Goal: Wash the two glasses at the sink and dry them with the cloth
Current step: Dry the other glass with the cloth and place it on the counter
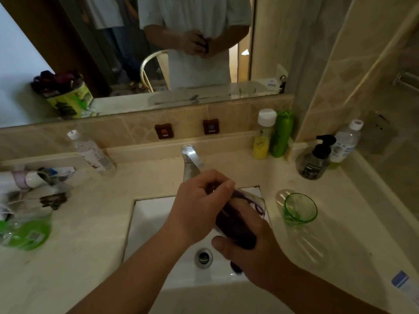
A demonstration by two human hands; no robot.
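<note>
Over the white sink (149, 225) I hold a clear glass (254, 201) tilted on its side, with a dark purple cloth (235, 227) stuffed inside it. My left hand (199, 205) grips the glass near its rim from above. My right hand (256, 252) is wrapped around the cloth at the glass's lower end. A second glass, green-tinted (299, 210), stands upright on the counter to the right of the sink, apart from both hands. The chrome tap (191, 162) stands behind my left hand; no water is visible.
Yellow and green bottles (272, 137), a black pump bottle (316, 158) and a clear bottle (345, 141) stand at the back right. A clear bottle (93, 152) and clutter with a green lid (29, 234) fill the left counter. The drain (203, 257) is below my hands.
</note>
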